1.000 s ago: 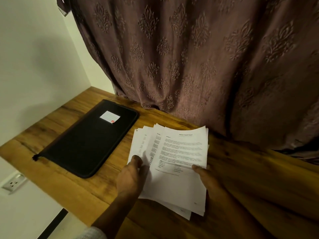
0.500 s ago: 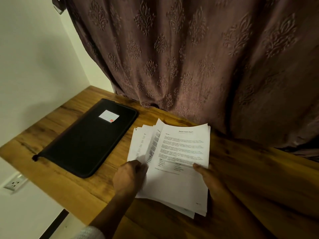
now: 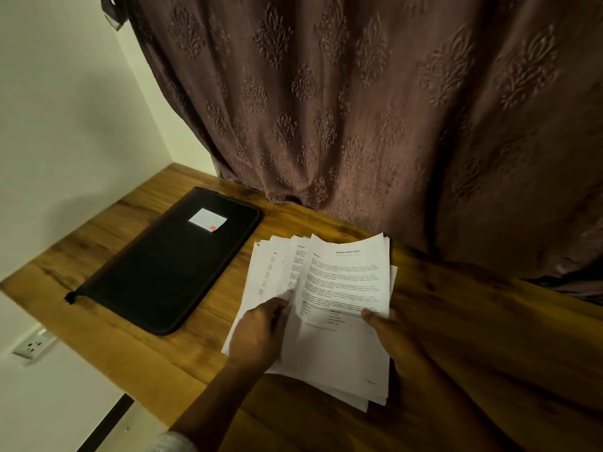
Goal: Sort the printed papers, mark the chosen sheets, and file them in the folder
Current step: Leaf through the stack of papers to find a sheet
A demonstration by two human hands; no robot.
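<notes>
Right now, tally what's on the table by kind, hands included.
black folder: 1
white label on the folder: 1
stack of printed papers: 1 (sheets too overlapped to count)
hands on the stack: 2, left hand and right hand
Total: 5

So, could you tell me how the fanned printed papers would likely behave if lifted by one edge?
Probably floppy: the top sheet bows where it is raised. Likely to slide apart, since the printed papers lie fanned and loose.
</notes>
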